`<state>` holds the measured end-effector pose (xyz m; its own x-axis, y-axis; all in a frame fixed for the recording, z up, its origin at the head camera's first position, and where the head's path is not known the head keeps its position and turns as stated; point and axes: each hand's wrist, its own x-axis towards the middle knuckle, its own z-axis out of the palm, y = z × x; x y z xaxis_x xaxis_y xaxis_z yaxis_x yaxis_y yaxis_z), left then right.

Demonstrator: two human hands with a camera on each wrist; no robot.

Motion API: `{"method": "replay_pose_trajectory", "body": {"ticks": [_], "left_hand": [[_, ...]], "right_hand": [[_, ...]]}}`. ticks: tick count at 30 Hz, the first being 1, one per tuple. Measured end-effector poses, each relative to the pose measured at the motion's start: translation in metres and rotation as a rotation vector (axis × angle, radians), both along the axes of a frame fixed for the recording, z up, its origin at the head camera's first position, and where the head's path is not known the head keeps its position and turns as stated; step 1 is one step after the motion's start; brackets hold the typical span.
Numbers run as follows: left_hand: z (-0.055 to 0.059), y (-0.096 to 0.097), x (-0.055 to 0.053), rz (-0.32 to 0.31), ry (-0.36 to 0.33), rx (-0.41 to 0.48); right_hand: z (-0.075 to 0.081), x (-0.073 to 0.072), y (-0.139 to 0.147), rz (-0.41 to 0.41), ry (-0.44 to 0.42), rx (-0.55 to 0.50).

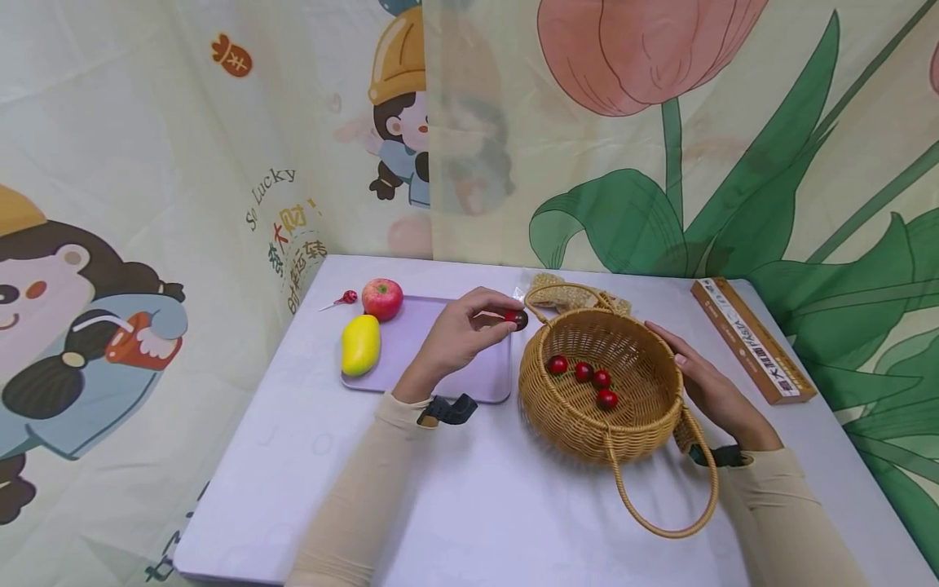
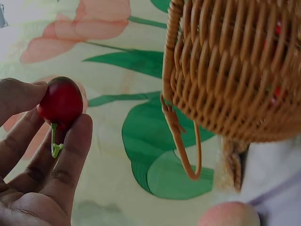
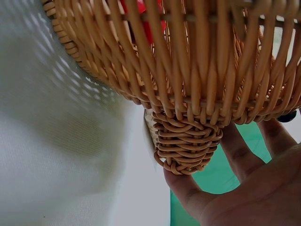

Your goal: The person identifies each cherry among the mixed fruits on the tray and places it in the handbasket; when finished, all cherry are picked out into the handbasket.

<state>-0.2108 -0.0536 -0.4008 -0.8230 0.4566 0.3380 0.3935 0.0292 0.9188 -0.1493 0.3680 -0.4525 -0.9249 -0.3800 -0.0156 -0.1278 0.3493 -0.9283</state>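
My left hand point(image 1: 458, 330) pinches a dark red cherry point(image 2: 61, 101) between thumb and fingertips, and its short green stem shows in the left wrist view. The cherry is just left of the rim of a round wicker basket point(image 1: 561, 424). Several red cherries point(image 1: 583, 372) lie inside the basket. On the basket's right side, my right hand point(image 1: 715, 391) rests with fingers extended against the wicker. In the right wrist view, its fingers point(image 3: 237, 153) touch the basket beside a woven tab point(image 3: 188, 143) that sticks out from the wall.
Left of the basket is a lilac tray point(image 1: 469, 387), with a yellow mango point(image 1: 360, 346) and a red apple point(image 1: 382, 299) at its left side. A lollipop point(image 1: 349, 297) lies beyond them. A pasta box point(image 1: 751, 338) is at the right. One basket handle point(image 1: 671, 534) hangs toward the front.
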Motion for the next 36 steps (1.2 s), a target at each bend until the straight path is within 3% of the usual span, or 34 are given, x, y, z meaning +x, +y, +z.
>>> {"method": "replay_pose_trajectory", "body": {"ticks": [9,15,29,36], "left_hand": [[0.016,0.034,0.005,-0.126,0.034,0.063],[0.028,0.057,0.005,-0.181,0.072,0.026],[0.061,0.109,-0.013,-0.324,0.194,-0.348],[0.068,0.133,-0.025,-0.397,0.356,-0.618]], "right_hand": [[0.001,0.002,0.002,0.022,0.033,0.005],[0.0,0.003,0.001,0.004,0.011,0.029],[0.002,0.001,0.001,0.004,-0.002,-0.009],[0.0,0.001,0.002,0.002,0.003,0.005]]}}
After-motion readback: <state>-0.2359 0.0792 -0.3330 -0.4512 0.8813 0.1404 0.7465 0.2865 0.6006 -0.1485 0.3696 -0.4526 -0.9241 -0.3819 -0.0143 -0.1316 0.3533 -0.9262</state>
